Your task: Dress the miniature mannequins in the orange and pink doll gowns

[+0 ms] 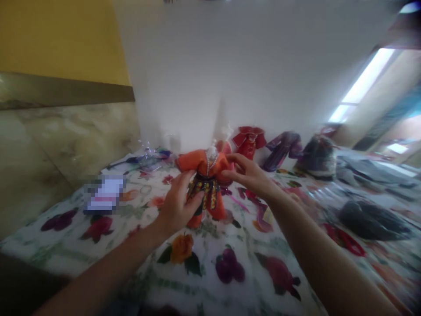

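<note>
A small orange doll outfit stands upright in front of me, with wide sleeves, white beaded trim at the neck, a dark gold-patterned waist piece and orange trousers. A white neck form shows above its collar. My left hand is closed on its left side at the waist, the thumb in front of the patterned piece. On the opposite side, my right hand has the sleeve between thumb and fingers. Some fingertips are hidden behind the cloth.
Behind stand a red doll outfit, a purple doll dress and a dark full-skirted one. A phone lies at left. Red-handled scissors and a black plastic bag lie at right on the floral tablecloth.
</note>
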`<move>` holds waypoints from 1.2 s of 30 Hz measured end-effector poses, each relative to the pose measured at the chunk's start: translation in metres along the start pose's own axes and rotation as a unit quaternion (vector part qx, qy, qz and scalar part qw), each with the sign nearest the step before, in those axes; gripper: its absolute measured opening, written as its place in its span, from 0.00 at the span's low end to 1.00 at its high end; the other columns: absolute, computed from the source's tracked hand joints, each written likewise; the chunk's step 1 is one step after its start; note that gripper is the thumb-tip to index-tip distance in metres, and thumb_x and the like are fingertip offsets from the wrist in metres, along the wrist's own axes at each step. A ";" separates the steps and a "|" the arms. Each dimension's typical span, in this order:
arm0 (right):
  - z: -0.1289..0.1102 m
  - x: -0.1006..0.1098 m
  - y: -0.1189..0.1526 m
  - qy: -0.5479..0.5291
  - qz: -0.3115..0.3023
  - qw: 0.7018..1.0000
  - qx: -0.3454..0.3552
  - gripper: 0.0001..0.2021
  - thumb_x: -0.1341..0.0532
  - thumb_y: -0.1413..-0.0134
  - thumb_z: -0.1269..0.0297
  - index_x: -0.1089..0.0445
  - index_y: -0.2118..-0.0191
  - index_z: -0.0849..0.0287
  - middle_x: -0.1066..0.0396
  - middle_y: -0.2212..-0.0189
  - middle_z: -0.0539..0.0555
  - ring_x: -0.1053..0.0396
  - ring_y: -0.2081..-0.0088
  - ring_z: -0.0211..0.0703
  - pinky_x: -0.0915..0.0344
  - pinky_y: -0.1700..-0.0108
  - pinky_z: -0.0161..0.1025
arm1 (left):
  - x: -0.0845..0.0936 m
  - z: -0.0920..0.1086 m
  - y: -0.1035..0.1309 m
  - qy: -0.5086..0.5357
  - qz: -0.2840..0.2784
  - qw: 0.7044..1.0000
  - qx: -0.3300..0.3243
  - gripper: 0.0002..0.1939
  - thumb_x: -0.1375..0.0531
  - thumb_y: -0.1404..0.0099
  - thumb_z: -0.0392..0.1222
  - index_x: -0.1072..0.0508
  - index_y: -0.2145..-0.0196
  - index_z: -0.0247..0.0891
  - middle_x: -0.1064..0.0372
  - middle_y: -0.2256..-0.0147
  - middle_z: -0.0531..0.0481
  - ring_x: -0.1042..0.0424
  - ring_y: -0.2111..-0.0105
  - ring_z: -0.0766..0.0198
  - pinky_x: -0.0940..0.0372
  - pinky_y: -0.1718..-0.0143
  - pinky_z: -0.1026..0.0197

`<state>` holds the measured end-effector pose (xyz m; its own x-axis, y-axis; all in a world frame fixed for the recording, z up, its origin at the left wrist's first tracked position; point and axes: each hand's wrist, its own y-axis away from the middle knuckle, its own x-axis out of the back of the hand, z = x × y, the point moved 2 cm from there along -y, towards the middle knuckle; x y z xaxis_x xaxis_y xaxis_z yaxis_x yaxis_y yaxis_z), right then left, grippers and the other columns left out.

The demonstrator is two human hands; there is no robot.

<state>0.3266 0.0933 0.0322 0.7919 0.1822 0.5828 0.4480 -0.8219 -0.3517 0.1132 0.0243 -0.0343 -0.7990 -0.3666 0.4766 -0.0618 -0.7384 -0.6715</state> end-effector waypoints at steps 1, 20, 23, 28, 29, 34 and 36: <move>0.001 -0.002 0.003 -0.012 -0.008 1.000 -0.008 0.25 0.34 0.48 0.48 0.32 0.48 0.56 0.28 0.59 0.55 0.33 0.68 0.41 0.37 0.68 0.39 | -0.002 0.001 -0.001 0.008 -0.001 1.000 0.004 0.27 0.42 0.33 0.42 0.39 0.39 0.33 0.37 0.42 0.36 0.36 0.42 0.50 0.40 0.40 0.45; 0.007 0.002 -0.007 0.045 0.058 0.992 0.103 0.08 0.45 0.51 0.75 0.46 0.72 0.57 0.44 0.77 0.45 0.47 0.75 0.33 0.51 0.70 0.37 | -0.035 0.010 -0.012 0.243 0.088 0.959 0.113 0.19 0.37 0.36 0.42 0.31 0.47 0.41 0.31 0.46 0.45 0.31 0.46 0.56 0.37 0.44 0.53; 0.010 0.001 -0.009 0.044 0.063 0.990 0.119 0.08 0.45 0.50 0.74 0.47 0.72 0.57 0.44 0.76 0.46 0.47 0.74 0.34 0.52 0.70 0.37 | -0.037 0.008 -0.014 0.241 0.103 0.959 0.110 0.19 0.37 0.36 0.42 0.31 0.48 0.42 0.31 0.47 0.46 0.31 0.46 0.57 0.37 0.43 0.53; 0.009 0.000 -0.005 0.029 0.039 0.992 0.115 0.09 0.43 0.45 0.68 0.47 0.72 0.56 0.45 0.76 0.45 0.47 0.74 0.34 0.51 0.71 0.36 | -0.041 0.004 -0.015 0.228 0.091 0.961 0.129 0.20 0.39 0.34 0.45 0.33 0.46 0.42 0.31 0.46 0.44 0.32 0.45 0.53 0.35 0.45 0.50; 0.008 -0.001 -0.004 0.026 0.029 0.993 0.110 0.09 0.42 0.44 0.66 0.45 0.71 0.57 0.45 0.76 0.45 0.47 0.74 0.34 0.51 0.71 0.36 | -0.041 0.003 -0.015 0.223 0.096 0.961 0.132 0.20 0.38 0.34 0.46 0.33 0.46 0.42 0.32 0.46 0.44 0.32 0.45 0.53 0.35 0.44 0.50; 0.006 -0.003 0.004 0.028 -0.008 0.995 0.092 0.10 0.39 0.43 0.58 0.36 0.61 0.59 0.39 0.73 0.47 0.43 0.73 0.35 0.48 0.71 0.35 | -0.041 0.006 -0.015 0.229 0.102 0.959 0.131 0.19 0.38 0.35 0.45 0.33 0.47 0.41 0.32 0.47 0.44 0.32 0.45 0.54 0.36 0.43 0.50; 0.006 -0.004 0.005 0.027 -0.011 0.996 0.080 0.13 0.39 0.44 0.57 0.34 0.58 0.60 0.37 0.73 0.47 0.41 0.73 0.35 0.46 0.71 0.35 | -0.042 0.008 -0.014 0.257 0.102 0.952 0.133 0.18 0.37 0.35 0.44 0.33 0.48 0.40 0.31 0.49 0.44 0.30 0.48 0.56 0.35 0.45 0.52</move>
<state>0.3280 0.0916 0.0236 0.7596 0.1662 0.6288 0.5286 -0.7210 -0.4480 0.1523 0.0456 -0.0399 -0.9693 -0.2435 -0.0351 0.2257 -0.8234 -0.5207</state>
